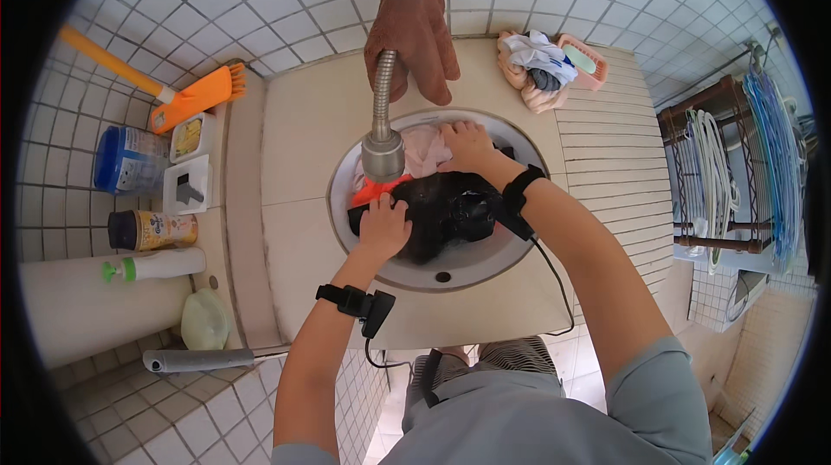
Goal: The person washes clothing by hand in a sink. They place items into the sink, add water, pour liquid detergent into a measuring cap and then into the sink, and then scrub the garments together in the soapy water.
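A white oval sink [402, 273] holds wet clothes. Black cloth [424, 216] fills most of it, partly wet and glossy on the right. Behind it lies pale pink cloth [421, 152], and a patch of bright red-orange cloth [378, 191] shows at the left. My left hand [385, 224] rests on the left part of the black cloth, beside the red-orange piece, its fingers apart. Over the back of the sink, my right hand [467, 147] lies spread where the pink and black cloths meet. A metal flexible-neck faucet [383, 156] hangs above the clothes, between the hands.
Brown cloth [414, 37] drapes over the faucet. A clothes pile [538, 67] and a pink soap dish [584, 63] stand at the back right. Left are an orange brush [197, 100], a blue-lidded tub [132, 160] and bottles. Hangers [770, 158] hang right. Black straps circle both wrists.
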Demonstrator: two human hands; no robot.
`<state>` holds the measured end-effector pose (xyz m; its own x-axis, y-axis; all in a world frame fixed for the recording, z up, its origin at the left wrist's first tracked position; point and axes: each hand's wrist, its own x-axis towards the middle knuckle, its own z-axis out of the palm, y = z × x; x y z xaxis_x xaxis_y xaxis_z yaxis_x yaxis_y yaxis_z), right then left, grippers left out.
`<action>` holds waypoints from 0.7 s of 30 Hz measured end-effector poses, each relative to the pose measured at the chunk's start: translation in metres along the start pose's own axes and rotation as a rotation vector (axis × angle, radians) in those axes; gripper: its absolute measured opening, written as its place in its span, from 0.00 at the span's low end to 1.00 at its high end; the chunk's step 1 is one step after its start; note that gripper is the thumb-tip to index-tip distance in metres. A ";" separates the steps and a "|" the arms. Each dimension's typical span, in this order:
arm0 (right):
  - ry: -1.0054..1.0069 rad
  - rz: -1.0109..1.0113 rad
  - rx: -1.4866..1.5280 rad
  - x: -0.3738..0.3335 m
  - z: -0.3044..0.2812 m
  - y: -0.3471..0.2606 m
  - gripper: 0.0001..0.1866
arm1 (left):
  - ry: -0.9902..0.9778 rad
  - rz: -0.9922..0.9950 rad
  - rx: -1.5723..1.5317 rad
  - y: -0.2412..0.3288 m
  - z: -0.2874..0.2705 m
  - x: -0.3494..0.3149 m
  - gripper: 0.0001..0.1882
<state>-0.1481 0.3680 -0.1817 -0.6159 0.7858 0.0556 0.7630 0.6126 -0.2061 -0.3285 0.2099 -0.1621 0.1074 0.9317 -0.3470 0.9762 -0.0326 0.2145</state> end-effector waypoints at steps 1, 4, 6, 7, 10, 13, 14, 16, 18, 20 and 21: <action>0.070 0.024 -0.043 0.001 0.008 -0.004 0.26 | 0.107 0.039 -0.038 -0.003 -0.004 -0.002 0.27; -0.070 0.056 0.071 0.008 0.004 -0.019 0.24 | 0.359 0.016 -0.092 -0.011 -0.006 -0.008 0.30; -0.190 -0.029 0.211 0.005 0.002 -0.026 0.20 | 0.379 -0.004 -0.078 -0.011 -0.007 -0.006 0.32; -0.096 -0.138 0.207 -0.003 0.002 -0.034 0.18 | 0.400 -0.039 -0.061 -0.013 -0.008 -0.006 0.34; 0.003 -0.338 0.275 -0.027 -0.013 -0.040 0.18 | 0.382 -0.014 -0.009 -0.022 -0.017 0.001 0.41; -0.186 -0.373 0.156 -0.052 -0.037 -0.055 0.17 | 0.359 0.060 0.013 -0.019 -0.027 0.008 0.47; -0.151 -0.397 0.179 -0.062 -0.043 -0.057 0.17 | 0.333 0.098 0.111 -0.014 -0.032 0.009 0.53; -0.111 -0.415 0.197 -0.081 -0.059 -0.064 0.16 | 0.304 0.172 0.180 -0.011 -0.039 0.008 0.53; -0.063 -0.482 0.208 -0.094 -0.072 -0.071 0.12 | 0.360 0.285 0.168 -0.015 -0.036 0.007 0.47; -0.113 -0.490 0.183 -0.105 -0.087 -0.075 0.13 | 0.412 0.389 0.162 -0.018 -0.030 0.001 0.40; -0.171 -0.490 0.155 -0.112 -0.091 -0.072 0.14 | 0.286 0.338 0.103 -0.012 -0.030 -0.002 0.35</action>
<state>-0.1163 0.2434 -0.0844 -0.9254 0.3783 0.0245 0.3484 0.8742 -0.3382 -0.3463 0.2192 -0.1364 0.3805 0.9248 -0.0037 0.9107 -0.3740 0.1754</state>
